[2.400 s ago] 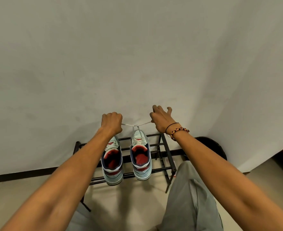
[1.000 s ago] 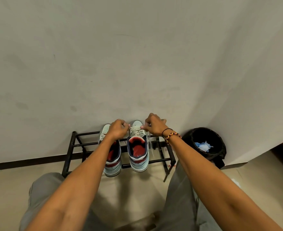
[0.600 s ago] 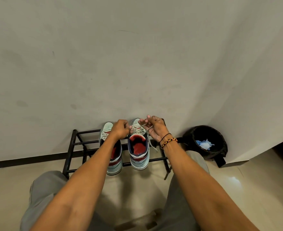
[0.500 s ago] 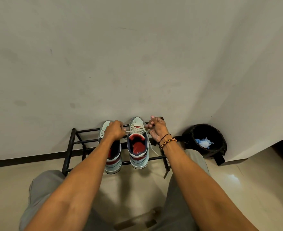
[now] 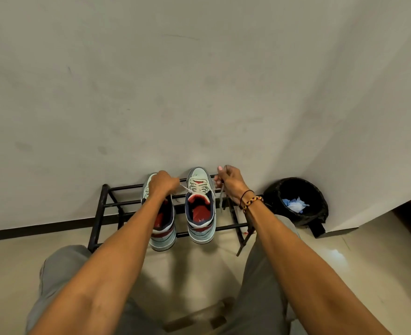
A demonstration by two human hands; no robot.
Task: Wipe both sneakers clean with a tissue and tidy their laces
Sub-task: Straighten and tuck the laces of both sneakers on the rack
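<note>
Two pale green sneakers with red linings stand side by side on a black metal shoe rack (image 5: 107,204), toes toward the wall. My left hand (image 5: 162,183) is closed on one end of the right sneaker's (image 5: 200,209) white lace (image 5: 187,189) and covers the front of the left sneaker (image 5: 163,228). To the right of the right sneaker, my right hand (image 5: 229,181) pinches the other lace end, which hangs down beside the shoe. Both lace ends are pulled outward from the top eyelets.
A black bin (image 5: 296,201) with a blue crumpled tissue (image 5: 295,204) inside stands in the corner right of the rack. A plain wall rises just behind the rack. My grey-trousered knees flank the tiled floor below.
Both hands came down from a high, wide pull to the right sneaker's tongue, worked the lace there, and have now drawn apart again with an end in each.
</note>
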